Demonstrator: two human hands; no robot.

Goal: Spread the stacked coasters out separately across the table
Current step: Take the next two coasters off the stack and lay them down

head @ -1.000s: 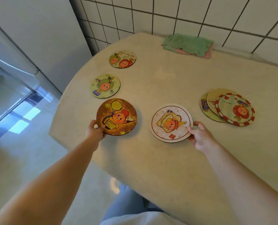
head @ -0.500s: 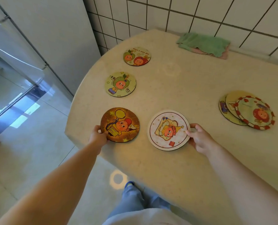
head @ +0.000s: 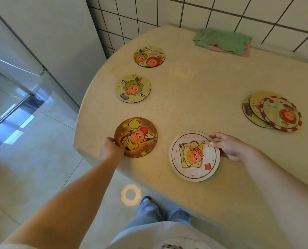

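Note:
Round cartoon coasters lie on a beige table. My left hand grips the near-left rim of a brown coaster lying flat by the table's left edge. My right hand pinches the right rim of a white-and-pink coaster near the front edge. A pale green coaster and a two-character coaster lie singly farther back on the left. At the right, three coasters overlap in a fanned pile, topped by one with a red-and-white rim.
A green cloth over a pink one lies at the back by the tiled wall. A white fridge stands to the left. The curved table edge runs just beside both held coasters; my legs and the tiled floor are below.
The white-and-pink coaster has slid nearer the front edge with my right hand, away from the pile. My left hand stays on the brown coaster. The camera has shifted left.

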